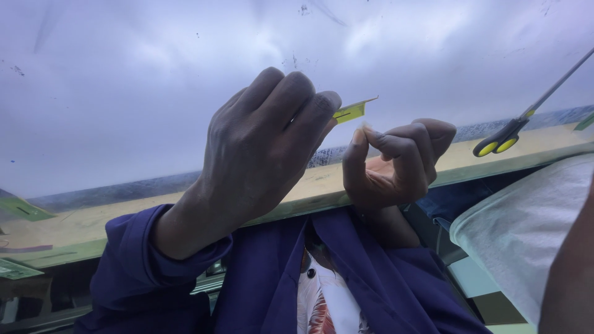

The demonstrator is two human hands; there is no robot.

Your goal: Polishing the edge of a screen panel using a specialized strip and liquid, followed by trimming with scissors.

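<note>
My left hand (260, 148) is raised in front of the table, its back towards me and its fingers curled. It pinches a small yellow-green strip (352, 111) that sticks out to the right of the fingertips. My right hand (393, 161) hovers just right of and below the strip, fingers folded in and thumb pressed to forefinger. The thumb tip is close to the strip's end without clearly touching it. I cannot tell whether anything tiny sits in that pinch. Both wrists come out of dark blue sleeves (142, 260).
A glossy grey table top (154, 80) with a pale wooden edge (80, 222) fills the view. Scissors (513, 127) with black and yellow handles lie at the right. Green scraps (21, 209) sit at the left edge. A white cloth (526, 222) and another arm (572, 278) are at the lower right.
</note>
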